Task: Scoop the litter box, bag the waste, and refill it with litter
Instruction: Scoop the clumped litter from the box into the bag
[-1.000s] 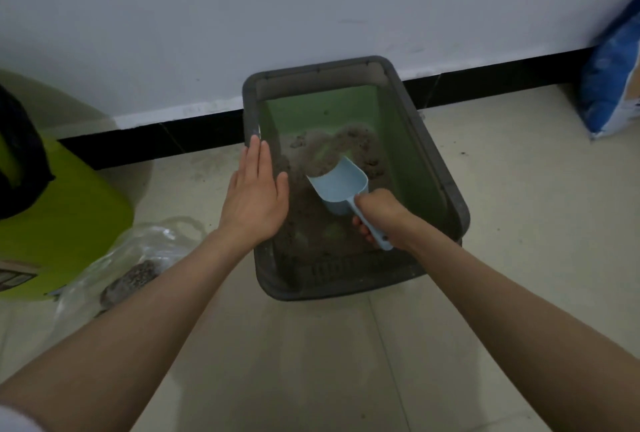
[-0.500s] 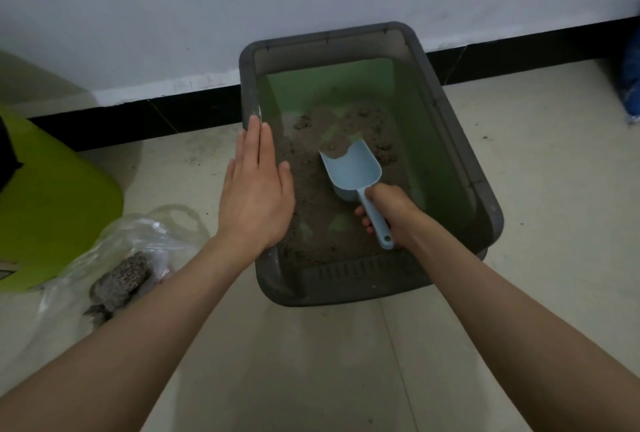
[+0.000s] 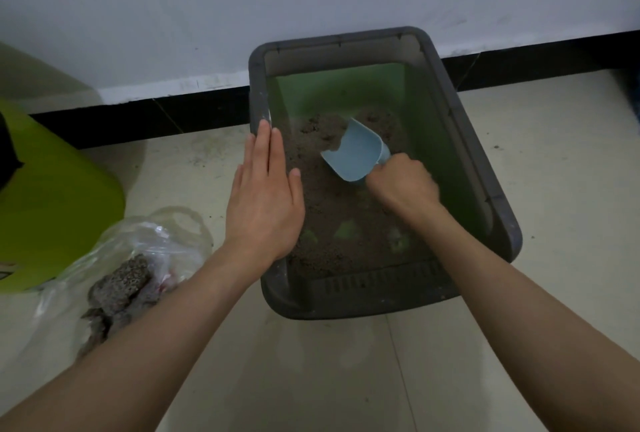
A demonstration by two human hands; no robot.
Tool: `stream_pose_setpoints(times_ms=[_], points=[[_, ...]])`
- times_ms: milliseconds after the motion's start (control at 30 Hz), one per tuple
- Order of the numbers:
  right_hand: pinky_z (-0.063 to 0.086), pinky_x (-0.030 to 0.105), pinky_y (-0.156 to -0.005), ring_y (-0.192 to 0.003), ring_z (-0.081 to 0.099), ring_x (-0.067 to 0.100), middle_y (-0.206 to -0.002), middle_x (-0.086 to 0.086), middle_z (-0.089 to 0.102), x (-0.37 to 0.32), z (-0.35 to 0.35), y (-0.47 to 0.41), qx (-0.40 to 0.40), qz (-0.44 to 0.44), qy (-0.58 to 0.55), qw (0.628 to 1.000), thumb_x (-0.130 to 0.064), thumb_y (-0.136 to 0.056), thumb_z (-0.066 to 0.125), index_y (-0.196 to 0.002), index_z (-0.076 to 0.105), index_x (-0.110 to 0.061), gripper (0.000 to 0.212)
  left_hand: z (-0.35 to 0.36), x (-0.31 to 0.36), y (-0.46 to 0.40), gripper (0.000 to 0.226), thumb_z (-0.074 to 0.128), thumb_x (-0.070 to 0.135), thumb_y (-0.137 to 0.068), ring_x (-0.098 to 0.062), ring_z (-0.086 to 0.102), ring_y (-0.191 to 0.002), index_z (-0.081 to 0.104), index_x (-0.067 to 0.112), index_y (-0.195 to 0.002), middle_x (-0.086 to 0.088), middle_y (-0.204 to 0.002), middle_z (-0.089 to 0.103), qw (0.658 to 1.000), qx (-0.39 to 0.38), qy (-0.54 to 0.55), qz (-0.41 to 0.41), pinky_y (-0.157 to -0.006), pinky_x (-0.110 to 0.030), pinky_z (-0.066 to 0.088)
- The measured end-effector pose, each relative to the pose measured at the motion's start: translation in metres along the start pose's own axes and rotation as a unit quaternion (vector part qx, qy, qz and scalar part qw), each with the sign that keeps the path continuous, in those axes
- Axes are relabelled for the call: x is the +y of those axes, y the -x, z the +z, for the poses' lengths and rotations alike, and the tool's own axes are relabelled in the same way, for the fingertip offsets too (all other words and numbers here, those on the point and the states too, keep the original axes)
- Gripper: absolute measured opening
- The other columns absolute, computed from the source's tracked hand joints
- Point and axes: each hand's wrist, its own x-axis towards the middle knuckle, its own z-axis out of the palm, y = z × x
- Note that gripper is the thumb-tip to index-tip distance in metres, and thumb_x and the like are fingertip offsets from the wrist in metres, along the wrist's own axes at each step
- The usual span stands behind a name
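At the far left we note a green bin (image 3: 52, 203) on the floor. Just right of it lies a clear plastic bag (image 3: 138, 258) holding a dark clump of waste (image 3: 119, 287), its mouth slack and unsecured. Next, our left hand (image 3: 265, 196) lies flat on the left rim of the litter box (image 3: 485, 168), fingers straight and together, steadying it. Inside the box, thin litter (image 3: 332, 196) shows bare green floor in patches near us. Our right hand (image 3: 403, 185) has its grip curled round the handle of the blue scoop (image 3: 356, 154), whose bowl rests in the far litter. We judge scooping to be the step in hand. The next move calls for lifting the load level and carrying it left over the rim to the bag.
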Motion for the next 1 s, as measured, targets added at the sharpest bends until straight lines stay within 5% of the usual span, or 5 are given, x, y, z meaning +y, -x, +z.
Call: stream_pose_setpoints(times_ms=[200, 433, 567, 800, 1000], points=[[0.052, 0.036, -0.072, -0.088, 0.064, 0.030, -0.094, 0.012, 0.063, -0.001, -0.011, -0.002, 0.053, -0.043, 0.095, 0.993, -0.027, -0.090, 0.047, -0.099, 0.058, -0.005, 0.026, 0.001, -0.001, 0.000, 0.058, 0.024, 0.032, -0.100, -0.016, -0.006, -0.145, -0.001, 0.010, -0.148, -0.001, -0.158, -0.010, 1.000, -0.001, 0.007, 0.003, -0.119, -0.035, 0.010], [0.051, 0.038, -0.070, -0.089, 0.064, 0.029, -0.094, 0.011, 0.063, -0.007, 0.006, -0.025, -0.026, 0.021, -0.085, 0.996, -0.026, -0.086, 0.049, -0.103, 0.057, -0.003, 0.029, 0.001, -0.001, 0.001, 0.059, 0.023, 0.033, -0.100, -0.015, -0.006, -0.145, -0.003, 0.012, -0.148, 0.000, -0.157, -0.011, 1.000, 0.000, 0.009, 0.000, -0.119, -0.035, 0.009], [0.046, 0.034, -0.061, -0.065, 0.056, 0.021, -0.073, 0.010, 0.060, -0.009, 0.014, -0.032, -0.067, 0.064, -0.212, 0.973, -0.015, -0.088, 0.045, -0.096, 0.049, -0.001, 0.017, 0.000, -0.001, 0.001, 0.059, 0.022, 0.033, -0.100, -0.015, -0.008, -0.145, -0.004, 0.012, -0.148, 0.001, -0.157, -0.012, 1.000, -0.002, 0.010, -0.001, -0.119, -0.034, 0.008], [0.037, 0.027, -0.048, -0.055, 0.047, 0.016, -0.067, 0.009, 0.057, -0.010, 0.017, -0.032, -0.085, 0.068, -0.256, 0.960, -0.012, -0.090, 0.041, -0.097, 0.042, -0.007, 0.009, 0.000, -0.001, 0.001, 0.058, 0.023, 0.033, -0.100, -0.014, -0.009, -0.145, -0.003, 0.012, -0.148, 0.002, -0.157, -0.012, 1.000, -0.001, 0.017, 0.000, -0.119, -0.031, 0.006], [0.037, 0.027, -0.048, -0.053, 0.047, 0.017, -0.067, 0.008, 0.058, -0.012, 0.035, -0.039, -0.095, 0.090, -0.330, 0.935, -0.017, -0.091, 0.044, -0.088, 0.057, 0.000, 0.022, -0.001, 0.000, 0.001, 0.059, 0.023, 0.033, -0.100, -0.013, -0.009, -0.145, -0.004, 0.012, -0.148, 0.002, -0.157, -0.013, 1.000, -0.005, 0.010, -0.001, -0.119, -0.033, 0.007]])
